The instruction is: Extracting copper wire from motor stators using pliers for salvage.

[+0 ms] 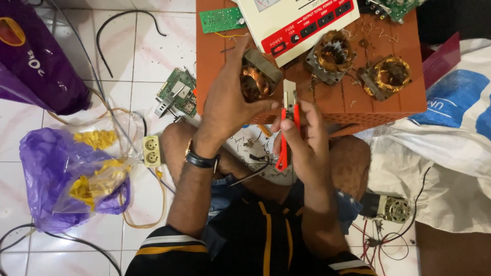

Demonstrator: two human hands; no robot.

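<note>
- A person seated on a tiled floor works at a low orange-brown stool (388, 105), seen from above.
- The left hand (225, 97), a dark watch (200, 159) on its wrist, is wrapped around a motor stator (260, 75) with copper windings, holding it up over the stool's near-left edge.
- The right hand (303, 140) is closed on red-handled pliers (287, 128), their metal tip pointing up just beside the stator; whether the tip touches it is hard to tell.
- Two more copper-wound stators, one (331, 55) mid-stool and one (386, 76) toward its right edge, lie on the surface.
- A white and red electrical unit (296, 20) sits at the far edge.
- A green circuit board (221, 19) rests at the far-left corner.
- A purple plastic bag (51, 174) with yellow pieces lies on the floor, well apart to the left.
</note>
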